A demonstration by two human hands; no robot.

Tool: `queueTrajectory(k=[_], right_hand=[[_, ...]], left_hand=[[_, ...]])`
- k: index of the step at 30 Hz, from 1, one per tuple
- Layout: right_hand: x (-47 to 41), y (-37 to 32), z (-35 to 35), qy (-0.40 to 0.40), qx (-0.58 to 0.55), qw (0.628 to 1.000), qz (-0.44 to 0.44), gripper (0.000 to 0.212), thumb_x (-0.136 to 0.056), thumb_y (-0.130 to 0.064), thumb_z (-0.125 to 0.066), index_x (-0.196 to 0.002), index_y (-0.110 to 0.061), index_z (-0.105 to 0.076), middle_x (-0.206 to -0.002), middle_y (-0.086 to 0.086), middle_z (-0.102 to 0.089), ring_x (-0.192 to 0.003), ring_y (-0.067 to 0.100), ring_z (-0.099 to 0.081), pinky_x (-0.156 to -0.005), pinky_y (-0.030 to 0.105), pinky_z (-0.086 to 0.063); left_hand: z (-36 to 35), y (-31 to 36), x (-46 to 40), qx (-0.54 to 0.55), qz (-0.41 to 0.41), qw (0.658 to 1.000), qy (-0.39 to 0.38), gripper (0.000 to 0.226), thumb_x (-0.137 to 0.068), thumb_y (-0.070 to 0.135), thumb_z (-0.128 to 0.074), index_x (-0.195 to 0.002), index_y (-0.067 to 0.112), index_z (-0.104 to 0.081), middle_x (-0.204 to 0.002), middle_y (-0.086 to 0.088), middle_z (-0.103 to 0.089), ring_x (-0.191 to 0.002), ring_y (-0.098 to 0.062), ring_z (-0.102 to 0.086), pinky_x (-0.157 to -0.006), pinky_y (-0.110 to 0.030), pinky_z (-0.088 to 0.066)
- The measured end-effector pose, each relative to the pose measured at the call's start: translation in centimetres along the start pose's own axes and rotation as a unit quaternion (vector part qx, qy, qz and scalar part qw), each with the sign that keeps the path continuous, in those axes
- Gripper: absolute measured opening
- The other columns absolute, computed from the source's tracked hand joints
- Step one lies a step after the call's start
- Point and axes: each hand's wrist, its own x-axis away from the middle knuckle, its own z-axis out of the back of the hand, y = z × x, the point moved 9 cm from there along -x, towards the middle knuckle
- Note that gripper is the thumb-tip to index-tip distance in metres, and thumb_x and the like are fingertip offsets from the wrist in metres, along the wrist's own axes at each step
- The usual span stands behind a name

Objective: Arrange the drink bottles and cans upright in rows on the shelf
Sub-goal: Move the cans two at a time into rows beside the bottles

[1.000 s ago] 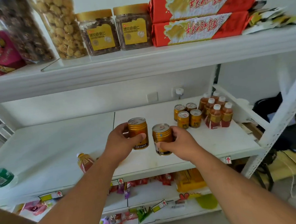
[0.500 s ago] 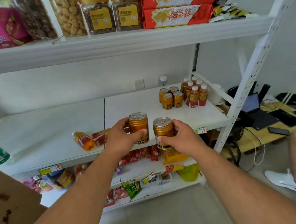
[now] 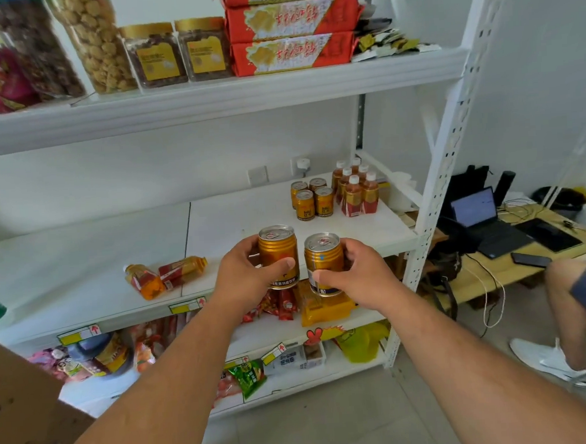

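Chinese characters are being shown in red on the stacked red boxes on the top shelf, too blurred to be read. Red upward arrows are being displayed on the shelf-edge price tags.

Top tier, eleven o'clock: tall clear snack jars — beside them two gold-lidded jars.
Top tier, twelve o'clock: stacked red boxes, loose sachets just right of them.
Lower tiers, six o'clock: a yellow packet, a green snack bag.
Three o'clock: an open laptop on a low wooden table — a phone near its edge.
Eight o'clock: a cardboard box.
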Motion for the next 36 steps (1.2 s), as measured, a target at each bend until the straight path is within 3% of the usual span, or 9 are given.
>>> queueTrajectory(k=[4, 7, 10, 16, 22, 28, 31, 36], right_hand=[[-0.3, 0.4, 3.7, -0.006, 0.01, 1.0, 0.003, 0.065, -0.063, -0.04, -0.09, -0.122, -0.035, -0.062, -0.106, -0.02, -0.071, -0.099, -0.001, -0.067, -0.095, 0.034, -0.054], [-0.6, 0.8, 6.2, -0.017, 0.001, 1.0, 0.006, 0.061, -0.074, -0.025, -0.089, -0.128, -0.027, -0.059, -0.104, -0.022, -0.066, -0.097, -0.007, -0.062, -0.083, 0.02, -0.049], [-1.4, 1.4, 8.0, -0.024, 0.0, 1.0, 0.008, 0.06, -0.075, -0.023, -0.089, -0.128, -0.026, -0.06, -0.105, -0.021, -0.066, -0.098, -0.007, -0.062, -0.079, 0.017, -0.047], [-4.9, 2.9, 10.2, -0.021, 0.0, 1.0, 0.0, 0.067, -0.073, -0.026, -0.09, -0.132, -0.027, -0.059, -0.118, -0.013, -0.069, -0.107, 0.005, -0.065, -0.099, 0.035, -0.053], [-10.0, 3.8, 10.9, -0.016, 0.0, 1.0, 0.003, 0.069, -0.074, -0.025, -0.09, -0.134, -0.028, -0.057, -0.122, -0.012, -0.068, -0.11, 0.004, -0.064, -0.098, 0.031, -0.052], [-15.0, 4.8, 11.0, -0.006, -0.007, 1.0, -0.005, 0.079, -0.066, -0.032, -0.092, -0.137, -0.029, -0.057, -0.12, -0.015, -0.07, -0.111, 0.005, -0.066, -0.102, 0.039, -0.053], [-17.1, 5.3, 10.9, -0.011, -0.014, 1.0, -0.013, 0.08, -0.063, -0.035, -0.092, -0.135, -0.032, -0.058, -0.119, -0.016, -0.071, -0.11, 0.004, -0.067, -0.101, 0.04, -0.053], [-20.7, 5.6, 11.0, -0.018, -0.011, 1.0, -0.011, 0.072, -0.07, -0.023, -0.091, -0.134, -0.028, -0.059, -0.119, -0.014, -0.071, -0.11, 0.005, -0.066, -0.102, 0.038, -0.053]], left_hand=[[-3.2, 1.9, 0.3, -0.003, -0.004, 1.0, 0.013, 0.062, -0.074, 0.032, -0.085, -0.129, 0.026, -0.057, -0.112, 0.011, -0.065, -0.1, -0.004, -0.06, -0.071, -0.014, -0.043], [-5.5, 2.8, 0.1, 0.001, -0.003, 1.0, 0.019, 0.066, -0.073, 0.033, -0.085, -0.131, 0.024, -0.056, -0.116, 0.01, -0.065, -0.105, -0.007, -0.061, -0.079, -0.02, -0.047], [-7.5, 3.3, -0.4, -0.001, 0.003, 1.0, 0.022, 0.069, -0.072, 0.034, -0.086, -0.133, 0.025, -0.055, -0.118, 0.009, -0.065, -0.108, -0.01, -0.06, -0.085, -0.026, -0.049], [-10.4, 3.9, -3.5, -0.007, 0.007, 1.0, 0.023, 0.069, -0.073, 0.032, -0.085, -0.134, 0.024, -0.055, -0.118, 0.009, -0.065, -0.107, -0.009, -0.06, -0.083, -0.024, -0.048], [-11.7, 3.4, -9.1, -0.004, 0.008, 1.0, 0.022, 0.069, -0.073, 0.03, -0.086, -0.134, 0.023, -0.055, -0.119, 0.007, -0.065, -0.104, -0.007, -0.059, -0.086, -0.029, -0.051], [-12.5, 3.0, -14.4, 0.01, 0.006, 1.0, 0.006, 0.064, -0.074, 0.025, -0.085, -0.131, 0.024, -0.056, -0.111, 0.012, -0.063, -0.096, 0.0, -0.057, -0.07, -0.014, -0.043], [-13.1, 2.6, -16.5, 0.013, 0.012, 1.0, 0.004, 0.065, -0.074, 0.026, -0.085, -0.132, 0.025, -0.055, -0.112, 0.013, -0.063, -0.103, -0.006, -0.058, -0.073, -0.016, -0.044], [-13.8, 1.4, -19.3, 0.01, 0.027, 1.0, 0.012, 0.069, -0.074, 0.028, -0.085, -0.135, 0.025, -0.053, -0.117, 0.011, -0.063, -0.106, -0.007, -0.057, -0.08, -0.022, -0.047]])
